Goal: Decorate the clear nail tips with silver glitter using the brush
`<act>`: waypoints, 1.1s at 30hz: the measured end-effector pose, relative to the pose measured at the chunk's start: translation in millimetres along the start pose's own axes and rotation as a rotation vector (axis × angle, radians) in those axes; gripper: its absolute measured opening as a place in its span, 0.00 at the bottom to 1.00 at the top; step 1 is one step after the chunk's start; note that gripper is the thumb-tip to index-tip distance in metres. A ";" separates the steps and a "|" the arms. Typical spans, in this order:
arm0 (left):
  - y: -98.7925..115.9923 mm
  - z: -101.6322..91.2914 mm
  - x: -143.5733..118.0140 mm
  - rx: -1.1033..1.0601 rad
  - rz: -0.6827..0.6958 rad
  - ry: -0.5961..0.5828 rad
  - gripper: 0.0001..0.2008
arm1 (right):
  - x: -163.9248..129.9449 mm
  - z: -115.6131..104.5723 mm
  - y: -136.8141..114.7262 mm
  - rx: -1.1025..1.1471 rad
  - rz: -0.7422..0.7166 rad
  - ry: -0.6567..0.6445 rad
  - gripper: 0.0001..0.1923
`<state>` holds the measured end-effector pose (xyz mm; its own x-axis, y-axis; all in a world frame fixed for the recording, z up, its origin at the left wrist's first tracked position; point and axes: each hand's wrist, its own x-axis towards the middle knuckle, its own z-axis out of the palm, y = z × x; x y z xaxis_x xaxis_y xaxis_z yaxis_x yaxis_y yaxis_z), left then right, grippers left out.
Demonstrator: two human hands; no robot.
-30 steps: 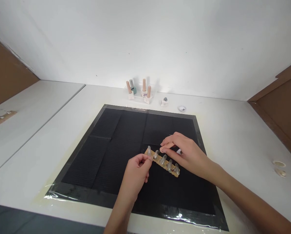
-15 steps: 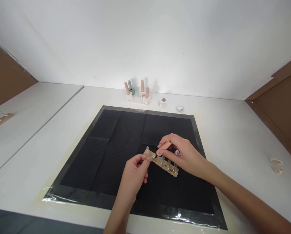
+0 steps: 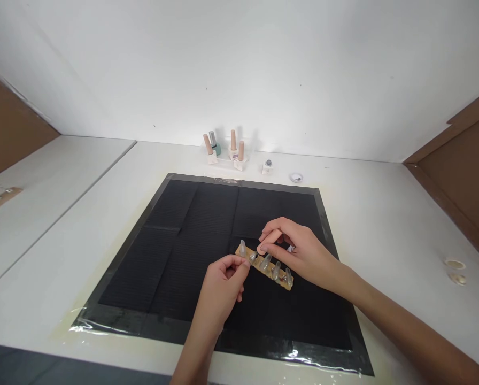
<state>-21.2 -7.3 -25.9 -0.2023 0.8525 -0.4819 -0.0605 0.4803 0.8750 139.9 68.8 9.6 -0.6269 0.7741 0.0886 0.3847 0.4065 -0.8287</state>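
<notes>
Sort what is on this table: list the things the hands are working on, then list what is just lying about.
In hand:
- left hand at the wooden strip
- right hand over the clear nail tips on that strip
- black mat under them

Lying about:
- polish bottles by the wall
- small open bottle
- small dish
- two rings far right

Five clear nail tips (image 3: 265, 262) on one strip (image 3: 264, 266), four polish bottles (image 3: 233, 145).

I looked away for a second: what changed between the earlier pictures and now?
The right hand curled its fingers in over the wooden strip of clear nail tips, fingertips now at the second tip. The left hand kept pinching the strip's near edge. The strip, the black mat and the polish bottles stayed put.
</notes>
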 end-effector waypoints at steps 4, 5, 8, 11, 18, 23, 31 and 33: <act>0.5 0.4 -1.1 -0.002 -0.003 0.006 0.10 | 0.4 0.3 0.3 0.019 0.015 -0.002 0.05; 0.9 0.6 -1.3 0.001 -0.002 0.006 0.10 | 0.6 0.3 0.4 0.026 0.017 -0.002 0.05; 2.5 1.2 -1.3 0.017 0.003 0.003 0.09 | 1.0 0.4 1.0 0.036 0.017 -0.007 0.05; 3.7 1.7 -0.9 0.035 0.001 -0.001 0.10 | 1.2 1.0 2.3 0.033 0.011 -0.007 0.05; 2.8 0.5 0.6 0.036 -0.003 -0.007 0.08 | 3.0 2.3 4.4 0.061 -0.002 0.033 0.05; 2.1 -0.4 1.6 0.026 -0.016 -0.019 0.09 | 4.5 0.6 3.1 0.111 0.003 0.162 0.03; 4.9 1.2 2.6 0.027 -0.038 -0.034 0.11 | 2.8 6.2 4.7 0.007 -0.020 0.040 0.03; 5.2 1.1 3.0 0.024 -0.044 -0.030 0.11 | 2.9 6.2 4.6 -0.021 -0.035 0.035 0.03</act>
<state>-21.1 -2.0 -22.9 -0.1707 0.8360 -0.5215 -0.0453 0.5221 0.8517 135.7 69.9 2.6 -0.6161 0.7756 0.1376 0.3771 0.4438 -0.8129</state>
